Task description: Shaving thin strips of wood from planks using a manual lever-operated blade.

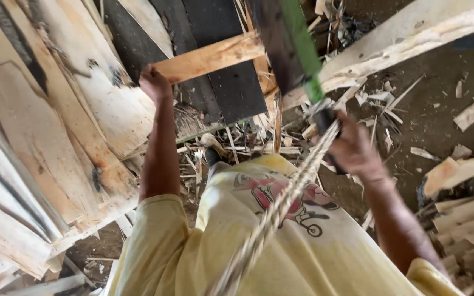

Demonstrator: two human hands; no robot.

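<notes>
In the left hand's grip [154,83], at the near end of its length, sits a pale wooden slat [209,57]; the fingers are curled tight around that end. The slat's long axis runs from the hand up and to the right in the picture, rising slightly, and its far end points toward the dark blade [274,44] held by the other hand. The slat is held above a pair of dark boards [231,87] lying beneath it.

The right hand [352,151] is pressed closed around a dark handle [325,118]. From that grip the blade extends upward and to the left, with a green strip [303,44] along its edge, so its long axis crosses the far end of the slat. A twisted rope [281,203] runs from just below the right hand's grip down across the yellow shirt [303,246].

To the left of the left hand, broad pale planks [56,137] are stacked at a slant. Beyond the right hand, a long pale beam [412,33] slopes across, and wood chips [390,104] and offcuts litter the dirt floor [440,120].
</notes>
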